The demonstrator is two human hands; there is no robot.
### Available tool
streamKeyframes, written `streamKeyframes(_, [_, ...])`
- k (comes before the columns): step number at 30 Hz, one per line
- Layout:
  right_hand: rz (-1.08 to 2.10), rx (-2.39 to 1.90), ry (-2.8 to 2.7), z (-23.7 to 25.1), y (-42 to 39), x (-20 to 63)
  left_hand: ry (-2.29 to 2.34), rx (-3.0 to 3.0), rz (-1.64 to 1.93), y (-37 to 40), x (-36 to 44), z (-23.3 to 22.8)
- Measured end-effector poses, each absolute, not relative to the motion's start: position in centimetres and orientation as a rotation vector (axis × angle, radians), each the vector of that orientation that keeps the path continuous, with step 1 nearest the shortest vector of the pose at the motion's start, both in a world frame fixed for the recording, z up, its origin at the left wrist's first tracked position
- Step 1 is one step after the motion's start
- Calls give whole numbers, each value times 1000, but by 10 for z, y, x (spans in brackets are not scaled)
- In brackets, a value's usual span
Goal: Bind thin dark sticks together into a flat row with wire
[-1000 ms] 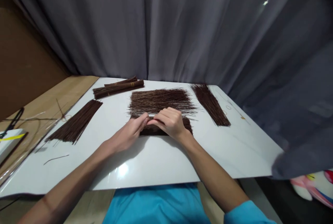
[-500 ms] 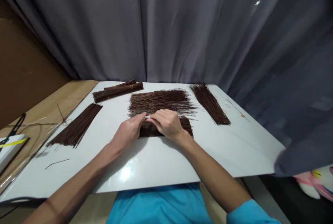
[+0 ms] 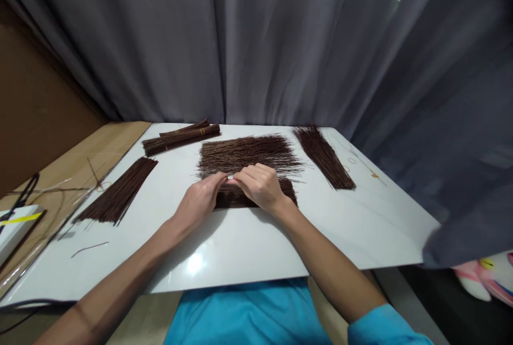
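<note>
Pinching something small and pale between the fingertips, our left hand (image 3: 199, 200) and right hand (image 3: 260, 187) meet over the near pile of sticks (image 3: 288, 191), a flat dark heap lying across the table (image 3: 360, 227) right under our palms. Both hands are curled in a fine grasp on that pale bit (image 3: 230, 177), which sits where the thumbs and forefingers come together; we cannot tell what it is, perhaps a small band or clip. The heels of our hands rest on or just above the pile.

We judge this to be the gathering or binding step, with the sticks beneath us collected and the fastening held ready. What follows seems to call for a steady grip on the heap with one hand while the other works the pale bit around it, without scattering the thin sticks.

Just beyond our fingers lies a looser, wider spread of sticks (image 3: 248, 152). Farther left, tied bundles (image 3: 180, 138) rest near the table's far edge, and another fan of sticks (image 3: 118, 192) lies toward the left side. A fourth heap (image 3: 324, 156) angles off to the right. A grey curtain (image 3: 280, 40) hangs behind.
</note>
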State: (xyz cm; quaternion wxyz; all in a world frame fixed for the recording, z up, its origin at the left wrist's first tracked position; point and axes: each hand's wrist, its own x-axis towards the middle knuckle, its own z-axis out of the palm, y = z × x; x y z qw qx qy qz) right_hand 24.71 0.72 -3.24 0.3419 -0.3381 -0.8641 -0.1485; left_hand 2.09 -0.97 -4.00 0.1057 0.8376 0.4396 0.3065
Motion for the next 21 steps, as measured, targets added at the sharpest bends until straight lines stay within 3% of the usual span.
streamKeyframes(21, [-351,-932,-2116,-30,16,268,1321,2461,859,-6,12,-35])
